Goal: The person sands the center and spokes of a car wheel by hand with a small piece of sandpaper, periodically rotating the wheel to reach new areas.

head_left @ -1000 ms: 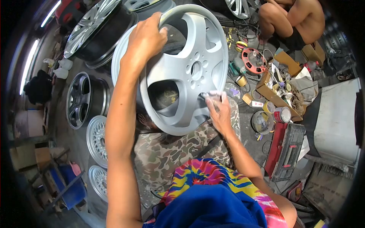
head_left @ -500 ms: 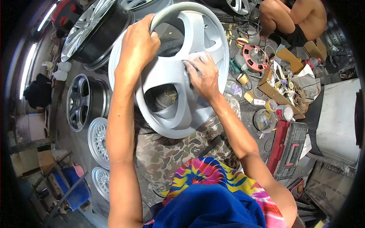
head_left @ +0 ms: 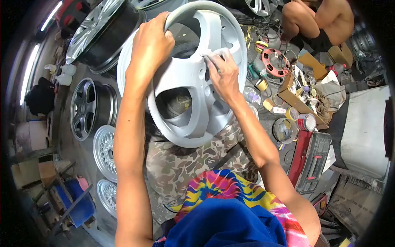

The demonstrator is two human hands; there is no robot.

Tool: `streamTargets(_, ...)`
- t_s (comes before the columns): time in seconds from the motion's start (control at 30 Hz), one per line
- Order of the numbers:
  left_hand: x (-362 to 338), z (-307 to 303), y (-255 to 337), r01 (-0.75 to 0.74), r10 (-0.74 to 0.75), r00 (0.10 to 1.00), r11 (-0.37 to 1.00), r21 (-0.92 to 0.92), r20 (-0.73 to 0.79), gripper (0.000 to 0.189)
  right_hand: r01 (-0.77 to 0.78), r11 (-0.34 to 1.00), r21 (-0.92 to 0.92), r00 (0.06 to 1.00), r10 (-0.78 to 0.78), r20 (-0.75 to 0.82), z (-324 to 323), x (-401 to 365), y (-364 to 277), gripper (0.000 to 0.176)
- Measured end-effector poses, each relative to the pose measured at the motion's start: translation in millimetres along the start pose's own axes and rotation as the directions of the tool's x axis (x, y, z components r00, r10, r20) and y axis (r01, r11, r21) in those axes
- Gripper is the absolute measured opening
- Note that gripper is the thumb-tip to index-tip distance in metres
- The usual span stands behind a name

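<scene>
Wheels, six in all: we count one grey wheel [head_left: 185,82], one bright wheel with a black barrel [head_left: 103,33] at the floor's far left corner, one dark wheel [head_left: 84,108], an upper mesh wheel [head_left: 105,152] and a lower mesh wheel [head_left: 108,196] along the floor's left edge, and one cut-off wheel [head_left: 259,6] at its far edge.

Hands, two: left hand [head_left: 150,45], right hand [head_left: 224,74].

Other persons, one [head_left: 317,20].

On the floor's right side we count one red cable reel [head_left: 275,57], one red can [head_left: 306,122] and one red-and-black case [head_left: 312,160].
</scene>
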State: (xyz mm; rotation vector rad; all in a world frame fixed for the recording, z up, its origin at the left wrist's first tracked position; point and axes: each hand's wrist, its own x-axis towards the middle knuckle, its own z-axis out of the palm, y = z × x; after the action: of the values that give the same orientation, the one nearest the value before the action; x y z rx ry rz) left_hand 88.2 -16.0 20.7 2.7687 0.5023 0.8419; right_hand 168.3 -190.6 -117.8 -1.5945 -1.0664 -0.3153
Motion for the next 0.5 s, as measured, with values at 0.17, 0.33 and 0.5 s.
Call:
streamTargets(0.17,-2,4,-2,-0.025,0.025,0.999,1.000,0.008,-0.036,0.045,-0.021,0.998,0.056,1.000,0.021,0.010,-2,-4,-7,0.013)
streamTargets(0.33,-4,1,-1,-0.021,0.021,0.999,1.000,-0.001,-0.029,0.044,-0.061,0.990,0.125,0.997,0.066,-0.035,5,-11,-27,0.013)
streamTargets(0.5,-1,1,0,-0.037,0.037,0.999,0.999,-0.016,-0.027,0.043,-0.074,0.997,0.023,0.997,0.074,-0.036,2,-8,1,0.017)
